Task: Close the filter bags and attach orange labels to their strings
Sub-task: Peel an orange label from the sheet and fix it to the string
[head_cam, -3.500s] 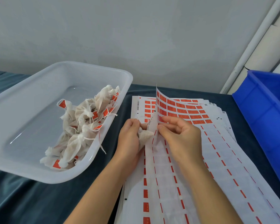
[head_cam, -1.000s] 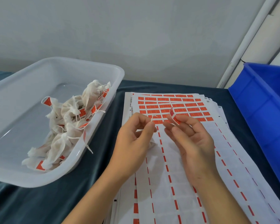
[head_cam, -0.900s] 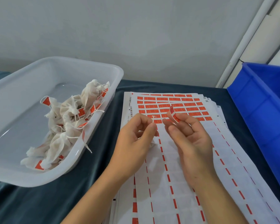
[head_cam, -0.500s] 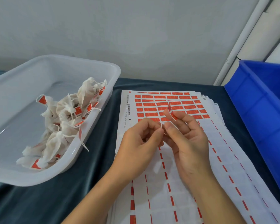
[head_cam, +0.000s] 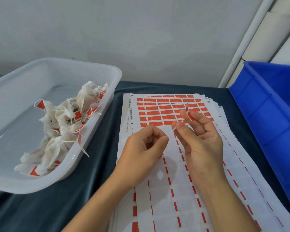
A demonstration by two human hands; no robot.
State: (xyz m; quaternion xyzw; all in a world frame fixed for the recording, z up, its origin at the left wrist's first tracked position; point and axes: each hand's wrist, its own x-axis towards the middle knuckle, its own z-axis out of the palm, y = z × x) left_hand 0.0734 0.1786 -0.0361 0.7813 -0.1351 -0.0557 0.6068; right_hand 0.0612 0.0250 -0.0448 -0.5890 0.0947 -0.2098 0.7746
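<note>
A thin white string (head_cam: 170, 132) runs taut between my two hands above the label sheets (head_cam: 166, 173). My left hand (head_cam: 144, 153) is curled and pinches one end; the filter bag itself is hidden inside that hand. My right hand (head_cam: 199, 139) pinches the other end between thumb and a finger. A peeled orange label (head_cam: 188, 113) stands up from my right hand's upper fingertips, just above the string. Rows of orange labels (head_cam: 167, 111) remain at the far end of the top sheet.
A clear plastic tub (head_cam: 32, 185) at the left holds several closed white bags (head_cam: 65, 124) with orange labels on their strings. A blue crate (head_cam: 268, 118) stands at the right. Everything sits on a dark teal cloth (head_cam: 57, 206), near a grey wall.
The lifted sheet was laid flat again and a label came away with my right hand. My hands met, then drew slightly apart, stretching the string between them.
</note>
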